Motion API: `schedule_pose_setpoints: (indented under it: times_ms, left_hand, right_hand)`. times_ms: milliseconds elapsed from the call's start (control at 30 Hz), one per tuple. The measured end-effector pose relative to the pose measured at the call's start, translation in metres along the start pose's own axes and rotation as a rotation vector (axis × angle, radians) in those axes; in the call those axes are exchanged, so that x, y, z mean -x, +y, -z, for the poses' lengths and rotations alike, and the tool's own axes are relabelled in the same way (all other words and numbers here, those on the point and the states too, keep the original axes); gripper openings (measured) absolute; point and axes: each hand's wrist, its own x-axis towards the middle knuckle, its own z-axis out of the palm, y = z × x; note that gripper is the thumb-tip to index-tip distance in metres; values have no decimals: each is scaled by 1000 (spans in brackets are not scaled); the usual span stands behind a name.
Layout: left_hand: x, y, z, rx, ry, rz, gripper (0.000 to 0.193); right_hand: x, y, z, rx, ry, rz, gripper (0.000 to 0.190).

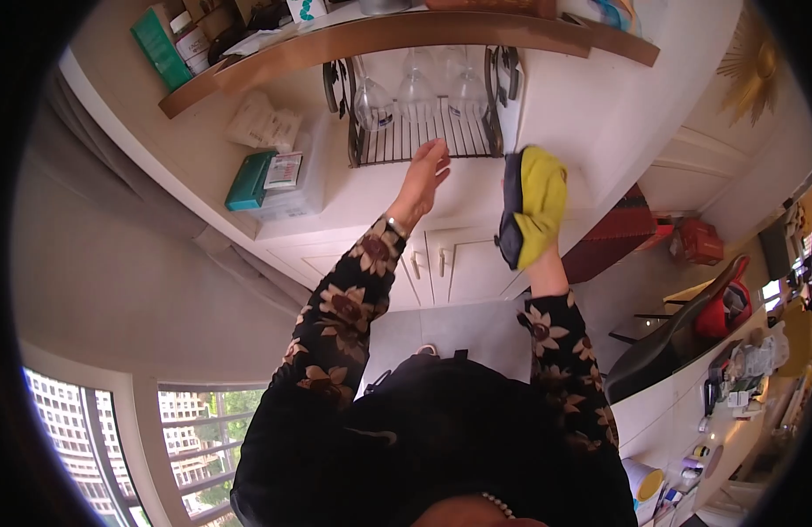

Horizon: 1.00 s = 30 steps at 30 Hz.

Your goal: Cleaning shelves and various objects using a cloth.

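Observation:
My left hand (pixel 427 176) is in front of a dark metal rack (pixel 412 159), holding nothing, its fingers slightly apart. Several clear stemmed glasses (pixel 416 95) stand on the rack's bars, bowls down and stems up. A yellow-green and dark grey cloth (pixel 541 188) covers most of my right hand (pixel 543 265), which holds it up near the rack's right side. Its fingers are mostly hidden, so I cannot tell whether the cloth is a folded rag or a mitt.
Left of the rack sits a translucent plastic box (pixel 310 174) with a teal box (pixel 250 180) and packets on it. A brown-edged shelf (pixel 406 39) overhangs the rack. Cabinet doors (pixel 468 260) lie below. At right are a dark red box (pixel 610 234) and a chair (pixel 663 346).

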Motion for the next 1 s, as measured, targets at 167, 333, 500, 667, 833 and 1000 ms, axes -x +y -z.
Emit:
schedule_pose_setpoints:
  times_ms: [167, 333, 500, 667, 833, 1000]
  left_hand:
    - [-83, -18, 4, 472, -54, 347, 76]
    - [-126, -29, -8, 678, -319, 128, 74]
    - [-118, -15, -42, 736, -327, 11, 70]
    - [-147, -34, -16, 579, -372, -14, 71]
    - [-132, -36, -30, 508, -291, 128, 74]
    - [-132, -28, -15, 360, -235, 115, 73]
  right_hand:
    - [-58, 16, -89, 219, 231, -66, 56]
    - [-100, 38, -112, 687, 199, 386, 51]
    - [-131, 27, -99, 1125, 278, 450, 43]
    - [-157, 48, -124, 1387, 250, 558, 46]
    - [-167, 48, -103, 1494, 263, 677, 52]
    - [-159, 60, -101, 1556, 286, 741, 59]
